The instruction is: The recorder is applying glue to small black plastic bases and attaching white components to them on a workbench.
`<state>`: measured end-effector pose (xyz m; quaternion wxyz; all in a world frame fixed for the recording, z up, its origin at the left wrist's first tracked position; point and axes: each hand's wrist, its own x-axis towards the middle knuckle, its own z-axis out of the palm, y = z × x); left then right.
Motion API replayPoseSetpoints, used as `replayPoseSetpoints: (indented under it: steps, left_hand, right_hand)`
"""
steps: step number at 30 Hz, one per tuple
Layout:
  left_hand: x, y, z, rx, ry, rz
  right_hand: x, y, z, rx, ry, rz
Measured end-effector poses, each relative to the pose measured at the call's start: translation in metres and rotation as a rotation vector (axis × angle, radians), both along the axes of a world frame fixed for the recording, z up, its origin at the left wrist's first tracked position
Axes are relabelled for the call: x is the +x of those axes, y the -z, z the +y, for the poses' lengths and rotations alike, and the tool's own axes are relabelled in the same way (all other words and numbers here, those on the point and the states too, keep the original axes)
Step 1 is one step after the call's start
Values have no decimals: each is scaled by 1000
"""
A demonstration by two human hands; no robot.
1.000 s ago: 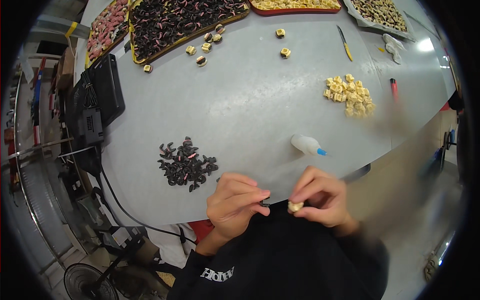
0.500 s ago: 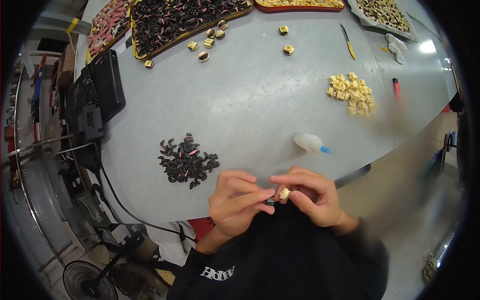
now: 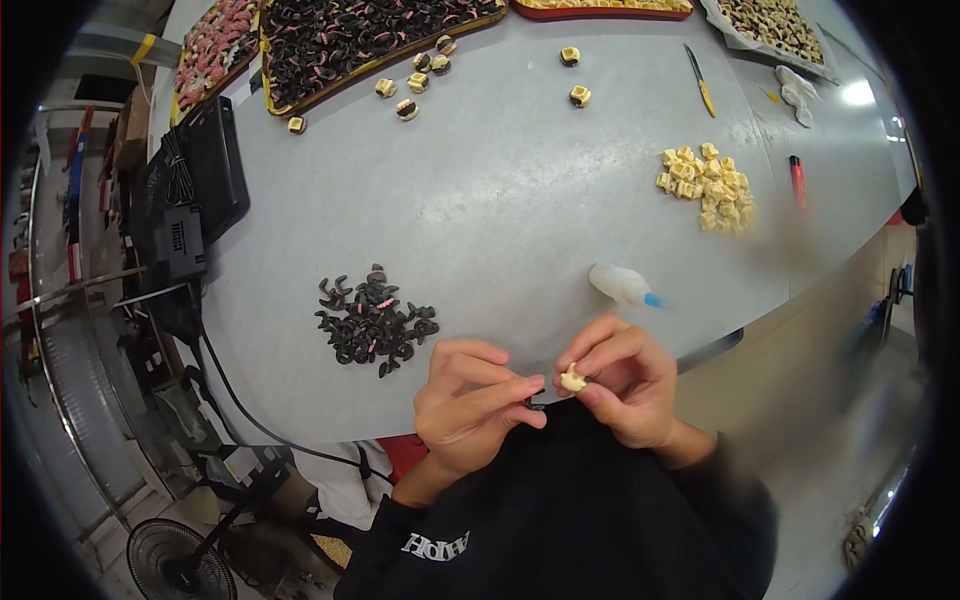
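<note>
Near the table's front edge, my left hand (image 3: 468,402) pinches a small black curved piece (image 3: 537,402) between thumb and forefinger. Just to its right, my right hand (image 3: 630,385) holds a small cream-yellow piece (image 3: 573,380) in its fingertips. The two pieces are close but apart. A pile of black curved pieces (image 3: 375,322), some with pink, lies beyond my left hand. Cream-yellow block-like pieces (image 3: 712,185) are heaped farther off on the right. A translucent white bottle with a blue tip (image 3: 620,285) lies on its side beyond my right hand.
Several joined black-and-cream pieces (image 3: 418,82) sit at the back, before a tray of black pieces (image 3: 268,75). A yellow-handled knife (image 3: 702,82), a red marker-like stick (image 3: 797,180) and crumpled white tissue (image 3: 797,93) lie right. A black device with cables (image 3: 215,165) stands at the left edge.
My right hand has turned and raised its fingers, rolling the cream-yellow piece to another side. My left hand stays nearly in place, with more of the black piece showing.
</note>
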<state>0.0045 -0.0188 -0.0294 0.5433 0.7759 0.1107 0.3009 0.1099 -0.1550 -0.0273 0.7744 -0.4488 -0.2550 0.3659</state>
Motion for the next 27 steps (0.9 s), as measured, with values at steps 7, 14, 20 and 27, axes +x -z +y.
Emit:
replayPoseSetpoints:
  steps: [7,14,20,27]
  left_hand:
    - [-1,0,0,-15,-20,-6]
    - [-1,0,1,-22,-21,-16]
    - [-2,-1,1,-24,-8,0]
    - [-2,-2,1,-8,23,8]
  right_hand:
    - [-3,-2,4,22,115,40]
    - [2,-1,-2,-7,-10,5]
    - [5,-8,-4,-80,-137,78]
    - [4,-14,-1,-141,-101,420]
